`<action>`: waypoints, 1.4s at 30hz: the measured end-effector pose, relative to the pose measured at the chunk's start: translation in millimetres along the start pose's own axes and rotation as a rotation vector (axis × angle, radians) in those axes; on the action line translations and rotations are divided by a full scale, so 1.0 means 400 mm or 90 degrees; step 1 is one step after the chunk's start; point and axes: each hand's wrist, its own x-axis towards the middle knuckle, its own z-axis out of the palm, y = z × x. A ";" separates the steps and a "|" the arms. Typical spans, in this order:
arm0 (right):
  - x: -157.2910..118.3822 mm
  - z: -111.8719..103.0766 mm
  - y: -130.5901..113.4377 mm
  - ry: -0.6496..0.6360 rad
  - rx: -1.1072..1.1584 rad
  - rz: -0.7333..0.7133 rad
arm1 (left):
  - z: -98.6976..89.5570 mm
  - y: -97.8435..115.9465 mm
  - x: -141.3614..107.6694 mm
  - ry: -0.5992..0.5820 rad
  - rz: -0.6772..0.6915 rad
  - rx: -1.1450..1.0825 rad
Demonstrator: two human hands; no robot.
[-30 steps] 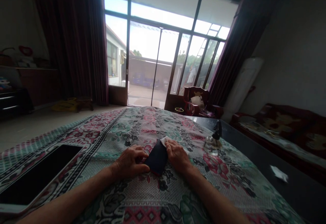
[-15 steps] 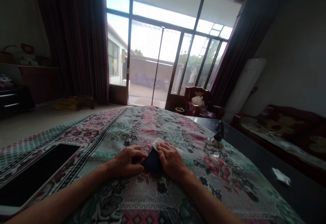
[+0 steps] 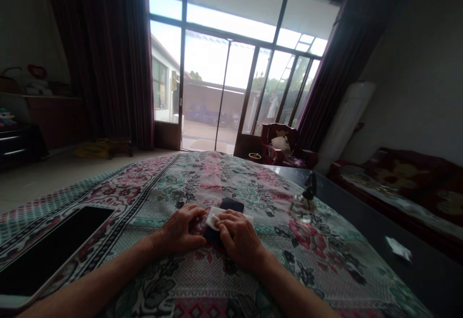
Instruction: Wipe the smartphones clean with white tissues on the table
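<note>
A small dark, flat object, phone-like in shape, lies on the flowered tablecloth between my hands. My right hand presses a folded white tissue against its middle, fingers bent over the tissue. The object's dark upper end shows beyond the fingers, and its lower end shows beside the palm. At its left edge rests my left hand, thumb and fingers apart and curved; the fingertips are beside the object, and whether they touch it is unclear.
A large white-framed device with a black screen lies at left. A clear spray bottle with a black head stands at right. Crumpled white tissue lies on the dark tabletop. Beyond are a red wooden chair and glass doors.
My right hand and the tissue have slid toward me and slightly left, uncovering the object's dark upper end. My left hand has barely moved.
</note>
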 end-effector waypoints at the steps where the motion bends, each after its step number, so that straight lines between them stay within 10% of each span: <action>1: -0.002 -0.001 -0.002 -0.002 0.009 -0.008 | 0.001 0.001 0.001 0.002 -0.003 0.005; 9: -0.010 0.003 -0.004 0.021 0.084 -0.140 | 0.011 -0.006 -0.002 0.022 0.047 0.002; 34: 0.024 0.006 0.099 0.011 -0.179 0.208 | 0.003 -0.007 -0.003 -0.023 0.069 -0.010; 42: 0.014 -0.002 0.077 0.022 -0.071 0.093 | 0.004 -0.006 -0.001 -0.043 0.064 0.004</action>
